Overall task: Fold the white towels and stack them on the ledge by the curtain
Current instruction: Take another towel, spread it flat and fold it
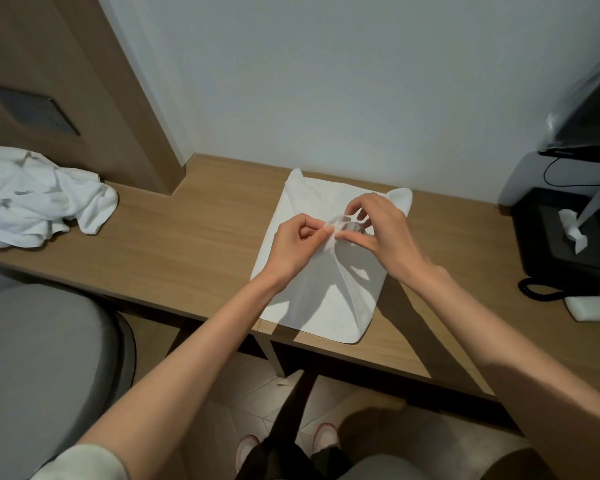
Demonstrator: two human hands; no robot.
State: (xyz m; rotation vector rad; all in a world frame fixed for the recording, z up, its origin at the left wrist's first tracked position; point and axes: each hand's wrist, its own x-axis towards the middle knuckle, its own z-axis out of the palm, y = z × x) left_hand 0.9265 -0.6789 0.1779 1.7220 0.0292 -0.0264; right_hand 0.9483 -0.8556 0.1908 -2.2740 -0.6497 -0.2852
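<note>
A white towel (321, 299) lies spread flat on the wooden desk (194, 244), its near edge reaching the desk's front edge. My left hand (297, 242) and my right hand (378, 226) meet over the towel's middle. Both pinch a small raised tuft of its cloth, and creases run from there toward the near edge. A small label or tag seems to sit between my fingertips. A crumpled heap of white towels (39, 199) rests at the far left of the desk.
A dark tissue box (568, 233) and a black corded phone (548, 289) stand at the right end. A dark plastic-wrapped object (589, 119) leans on the wall above them. Grey seats (45, 368) sit at lower left. A wooden panel (84, 81) stands behind the heap.
</note>
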